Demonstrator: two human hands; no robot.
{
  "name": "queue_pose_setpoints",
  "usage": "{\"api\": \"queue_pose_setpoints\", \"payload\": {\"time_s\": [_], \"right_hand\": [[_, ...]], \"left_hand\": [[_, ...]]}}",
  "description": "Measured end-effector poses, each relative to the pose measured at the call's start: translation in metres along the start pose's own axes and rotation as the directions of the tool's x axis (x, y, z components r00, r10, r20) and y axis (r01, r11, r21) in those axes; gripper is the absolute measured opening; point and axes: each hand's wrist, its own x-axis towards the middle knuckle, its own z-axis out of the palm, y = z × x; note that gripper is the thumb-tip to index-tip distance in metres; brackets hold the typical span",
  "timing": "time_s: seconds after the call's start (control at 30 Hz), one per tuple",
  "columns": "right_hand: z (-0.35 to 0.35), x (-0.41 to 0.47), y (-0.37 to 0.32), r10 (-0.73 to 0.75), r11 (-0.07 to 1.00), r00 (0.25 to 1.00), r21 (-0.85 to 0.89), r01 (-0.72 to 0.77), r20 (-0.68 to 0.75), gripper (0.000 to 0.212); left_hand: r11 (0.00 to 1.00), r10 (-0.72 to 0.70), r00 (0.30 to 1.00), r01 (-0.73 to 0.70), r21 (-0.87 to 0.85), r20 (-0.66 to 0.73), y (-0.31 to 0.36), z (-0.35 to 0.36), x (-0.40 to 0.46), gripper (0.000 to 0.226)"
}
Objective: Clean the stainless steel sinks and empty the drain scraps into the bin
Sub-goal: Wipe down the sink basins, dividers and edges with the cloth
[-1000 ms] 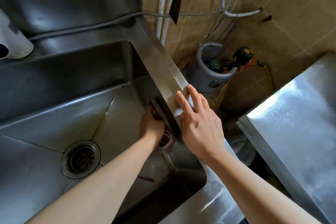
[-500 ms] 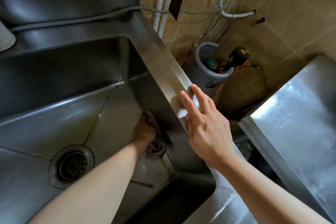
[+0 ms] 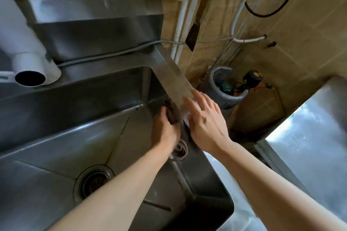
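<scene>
- Since the earlier frame, the left hand (image 3: 165,129) moved higher along the right inner wall of the sink (image 3: 78,124), close under the rim (image 3: 174,80), and the view lifted to show more of the tiled wall.
- Its fingers were curled around a dark cloth (image 3: 173,112) and pressed it against the wall of the sink.
- The right hand (image 3: 206,118) lay flat on the rim, fingers straight and a little spread, holding nothing.
- The drain (image 3: 93,181) sat in the sink floor, below and left of both hands, with the left forearm passing beside it.
- A white pipe (image 3: 28,58) ended above the back left edge of the sink.
- A grey gas cylinder (image 3: 225,95) stood on the floor just behind the rim, near the right hand.
</scene>
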Motion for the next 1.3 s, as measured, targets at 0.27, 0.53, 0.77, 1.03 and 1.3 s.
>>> {"api": "queue_pose_setpoints", "payload": {"time_s": [0.27,0.53,0.77,1.03,1.3], "right_hand": [[0.020,0.033,0.008,-0.040,0.998,0.999,0.039,0.040,0.004,0.055],[0.027,0.037,0.011,-0.039,0.997,0.999,0.074,0.037,0.029,0.055],[0.024,0.034,0.012,-0.031,0.998,0.995,0.053,0.026,0.094,0.056],[0.022,0.036,0.007,-0.035,0.999,0.999,0.028,0.034,0.021,0.055],[0.031,0.036,0.010,-0.034,0.999,0.999,0.010,0.034,-0.033,0.058]], "left_hand": [[0.969,-0.153,0.988,0.151,0.195,-0.007,-0.064,0.016,0.042,0.049],[0.899,-0.299,0.954,0.269,0.345,0.036,-0.092,0.020,0.067,0.057],[0.995,-0.100,0.992,0.101,0.010,-0.077,-0.028,-0.005,0.056,0.038],[0.996,-0.030,0.991,0.040,0.074,-0.133,-0.003,-0.017,0.075,0.034],[0.946,-0.194,0.978,0.207,0.249,-0.077,-0.102,0.019,0.103,0.052]]}}
